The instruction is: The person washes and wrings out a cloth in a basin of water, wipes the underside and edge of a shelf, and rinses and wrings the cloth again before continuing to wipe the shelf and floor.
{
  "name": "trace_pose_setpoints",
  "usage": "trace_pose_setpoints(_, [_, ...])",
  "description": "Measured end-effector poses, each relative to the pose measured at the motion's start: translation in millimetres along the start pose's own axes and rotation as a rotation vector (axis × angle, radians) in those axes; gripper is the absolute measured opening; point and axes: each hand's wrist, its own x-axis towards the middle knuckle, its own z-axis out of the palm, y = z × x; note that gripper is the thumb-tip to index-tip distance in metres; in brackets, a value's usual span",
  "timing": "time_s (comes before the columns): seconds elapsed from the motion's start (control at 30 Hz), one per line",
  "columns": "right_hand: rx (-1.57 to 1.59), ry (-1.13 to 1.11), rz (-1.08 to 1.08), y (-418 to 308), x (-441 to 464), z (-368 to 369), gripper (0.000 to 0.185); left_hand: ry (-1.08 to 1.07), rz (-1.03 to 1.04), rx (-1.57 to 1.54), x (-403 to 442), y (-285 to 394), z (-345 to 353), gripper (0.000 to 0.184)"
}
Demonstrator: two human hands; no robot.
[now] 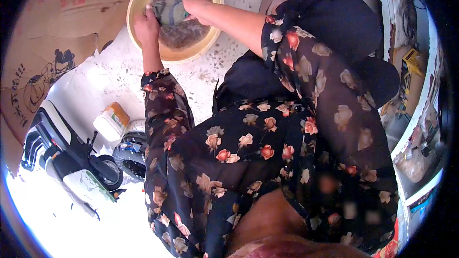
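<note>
A greenish-grey wet cloth (170,12) is stretched between my two hands inside a round yellow basin (133,1). Murky, foamy water (180,39) lies in the basin under the cloth. My left hand (147,27), by the basin's left wall, has its thumb and fingers closed on the cloth's left end. Over the right half of the basin, my right hand (196,5) grips the cloth's other end. Part of the cloth is hidden behind the right hand's fingers.
A large printed cardboard box (62,14) stands at the left. Dark wet spots mark the pale floor (220,52). A parked scooter (79,155), a white-and-orange container (111,122) and a tyre (131,155) are at lower left. Shelves with goods (413,114) line the right.
</note>
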Motion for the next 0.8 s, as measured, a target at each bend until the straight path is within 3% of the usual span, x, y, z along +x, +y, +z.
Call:
trace_pose_setpoints(0.13, [-0.370, 0.012, -0.104, 12.8, 34.1, -27.4, 0.043, -0.330, 0.129, 0.113, 15.2, -62.5, 38.0, 0.063])
trace_pose_setpoints(0.23, [-0.518, 0.144, -0.055, 3.4, 35.7, -42.7, 0.044, -0.319, 0.261, 0.185, 12.8, -98.9, 77.0, 0.078])
trace_pose_setpoints(0.27, [-0.512, 0.183, -0.102, 5.7, 36.0, -43.3, 0.045, -0.311, 0.243, 0.280, 11.4, -103.9, 88.1, 0.095])
trace_pose_setpoints(0.37, [-0.713, 0.100, -0.185, 5.5, 45.8, -52.0, 0.044, -0.058, 0.347, 0.436, -8.1, -88.7, 116.0, 0.102])
trace_pose_setpoints(0.4, [-0.759, 0.077, -0.197, 3.5, 45.3, -52.7, 0.044, -0.231, 0.195, 0.508, -28.4, -49.4, 98.4, 0.105])
trace_pose_setpoints(0.5, [-0.855, 0.042, -0.248, 1.6, 29.2, -51.8, 0.046, -0.757, 0.029, 0.650, -28.6, -30.8, 105.9, 0.099])
trace_pose_setpoints(0.53, [-0.865, 0.053, -0.292, 1.6, 16.1, -51.7, 0.048, -0.750, 0.048, 0.514, -25.6, -47.0, 119.0, 0.081])
trace_pose_setpoints(0.63, [-0.997, 0.021, -0.415, 8.2, 13.9, -52.3, 0.062, -0.474, 0.165, 0.327, -22.1, -61.9, 116.5, 0.062])
trace_pose_setpoints(0.77, [-1.247, -0.130, -0.434, 0.5, 4.4, -46.2, 0.090, -0.375, 0.238, -0.188, -4.4, -69.8, 68.1, 0.052])
trace_pose_setpoints(0.8, [-1.238, -0.154, -0.535, 4.9, 8.2, -46.2, 0.094, -0.380, 0.205, -0.279, -12.8, -47.5, 37.7, 0.052])
